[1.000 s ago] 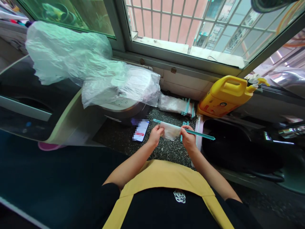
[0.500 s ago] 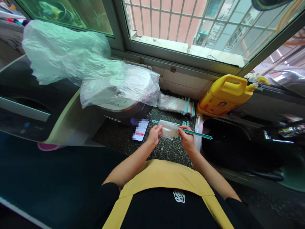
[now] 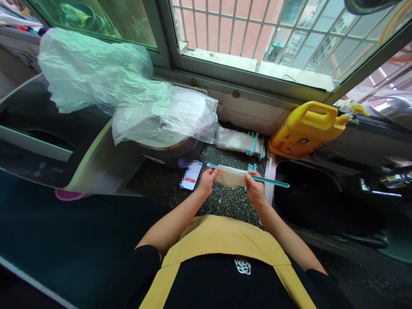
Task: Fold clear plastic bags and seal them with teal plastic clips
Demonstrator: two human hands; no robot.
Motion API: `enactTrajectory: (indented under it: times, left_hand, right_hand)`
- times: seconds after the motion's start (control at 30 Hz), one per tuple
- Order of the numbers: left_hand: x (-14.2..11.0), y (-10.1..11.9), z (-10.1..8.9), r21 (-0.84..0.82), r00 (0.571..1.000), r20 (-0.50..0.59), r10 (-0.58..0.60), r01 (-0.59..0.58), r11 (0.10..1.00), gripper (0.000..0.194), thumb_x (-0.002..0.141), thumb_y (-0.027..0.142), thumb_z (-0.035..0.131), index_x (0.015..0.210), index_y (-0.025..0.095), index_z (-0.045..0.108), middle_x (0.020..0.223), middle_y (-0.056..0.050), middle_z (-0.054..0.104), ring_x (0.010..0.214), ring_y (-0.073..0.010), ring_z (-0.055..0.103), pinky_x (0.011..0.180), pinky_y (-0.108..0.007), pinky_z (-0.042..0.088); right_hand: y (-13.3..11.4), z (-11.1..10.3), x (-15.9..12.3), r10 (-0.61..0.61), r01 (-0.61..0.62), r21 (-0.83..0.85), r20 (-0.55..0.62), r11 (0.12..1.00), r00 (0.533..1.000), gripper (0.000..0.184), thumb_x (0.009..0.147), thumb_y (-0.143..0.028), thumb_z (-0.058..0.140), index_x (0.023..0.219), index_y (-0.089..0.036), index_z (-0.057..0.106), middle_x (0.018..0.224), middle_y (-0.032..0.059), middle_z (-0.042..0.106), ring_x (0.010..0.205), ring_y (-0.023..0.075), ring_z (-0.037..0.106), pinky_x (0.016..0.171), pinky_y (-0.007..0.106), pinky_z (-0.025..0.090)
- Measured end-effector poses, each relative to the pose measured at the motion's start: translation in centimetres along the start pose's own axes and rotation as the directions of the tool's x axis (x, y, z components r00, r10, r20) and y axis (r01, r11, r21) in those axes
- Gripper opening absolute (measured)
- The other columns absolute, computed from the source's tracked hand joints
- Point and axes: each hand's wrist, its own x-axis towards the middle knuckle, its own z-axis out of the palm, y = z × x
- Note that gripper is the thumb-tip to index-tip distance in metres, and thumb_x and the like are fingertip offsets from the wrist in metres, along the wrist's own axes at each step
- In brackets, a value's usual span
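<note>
Between my hands a small translucent plastic bag (image 3: 231, 177) is stretched sideways above the speckled counter. A long teal sealing rod (image 3: 273, 182) runs along its upper edge; the middle of the rod is hidden by the bag, while both ends stick out. My left hand (image 3: 206, 182) pinches the bag's left edge between thumb and fingers. My right hand (image 3: 255, 188) is closed on the bag's right edge and the rod together. Behind the right hand, more teal rods (image 3: 251, 167) lie on the counter, partly covered.
A phone (image 3: 193, 175) lies left of my left hand. Farther back are a flat plastic package (image 3: 233, 139) with teal rods on it and a plastic-covered rice cooker (image 3: 170, 148). To the right stand a yellow jug (image 3: 302, 131) and a dark sink (image 3: 315, 193).
The bag's upper flap, which stood above the rod, is now folded down along it, so the bag looks narrower. Both hands keep their hold. The view has shifted slightly.
</note>
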Motion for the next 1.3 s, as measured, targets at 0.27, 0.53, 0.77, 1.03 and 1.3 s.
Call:
enactTrajectory:
  times: [0.27,0.53,0.77,1.03,1.3]
  left_hand:
    - [-0.3,0.0,0.4,-0.012,0.994,-0.067,-0.092,0.091,0.996,0.034,0.043,0.036,0.083,0.055,0.013,0.061,0.052,0.001,0.060,0.050,-0.0092,0.048,0.053,-0.022,0.035]
    - [-0.7,0.9,0.5,-0.047,0.984,-0.123,-0.126,0.121,0.992,0.032,0.042,0.032,0.081,0.047,0.015,0.054,0.048,0.003,0.057,0.047,-0.0081,0.047,0.051,-0.021,0.034]
    - [-0.1,1.0,0.2,-0.069,0.985,-0.146,-0.091,0.082,0.994,0.034,0.041,0.033,0.080,0.046,0.016,0.051,0.047,0.004,0.055,0.047,-0.0075,0.045,0.051,-0.021,0.033]
    - [-0.2,0.9,-0.2,-0.008,0.989,-0.128,-0.072,0.071,0.997,0.038,0.041,0.036,0.080,0.045,0.016,0.049,0.046,0.005,0.052,0.047,-0.0073,0.043,0.052,-0.022,0.031]
    - [-0.6,1.2,0.3,-0.013,0.995,-0.080,-0.055,0.054,0.998,0.039,0.041,0.038,0.081,0.045,0.016,0.050,0.047,0.004,0.054,0.048,-0.0074,0.043,0.052,-0.022,0.031]
  right_hand:
    - [0.4,-0.2,-0.3,-0.021,0.022,-0.035,0.041,0.999,0.999,0.032,0.055,-0.039,0.076,0.069,-0.021,0.054,0.056,-0.0075,0.048,0.049,0.0072,0.041,0.049,0.022,0.033]
    - [-0.4,-1.0,-1.0,-0.089,0.129,-0.316,0.138,0.940,0.986,0.024,0.067,-0.041,0.068,0.078,-0.022,0.058,0.061,-0.0045,0.054,0.054,0.0111,0.048,0.054,0.025,0.041]
    - [-1.3,-1.8,-0.8,-0.163,0.270,-0.365,0.298,0.891,0.941,0.032,0.066,-0.046,0.072,0.085,-0.023,0.058,0.077,-0.0007,0.059,0.065,0.0140,0.055,0.060,0.028,0.047]
    - [-2.8,-2.0,-1.4,-0.296,0.459,-0.438,0.391,0.773,0.872,0.022,0.073,-0.040,0.070,0.084,-0.023,0.061,0.080,0.0024,0.063,0.067,0.0148,0.058,0.061,0.029,0.050]
    - [-2.2,-2.2,-1.5,-0.507,0.620,-0.445,0.356,0.646,0.785,0.020,0.073,-0.037,0.070,0.087,-0.024,0.065,0.075,0.0012,0.067,0.057,0.0144,0.058,0.060,0.033,0.052]
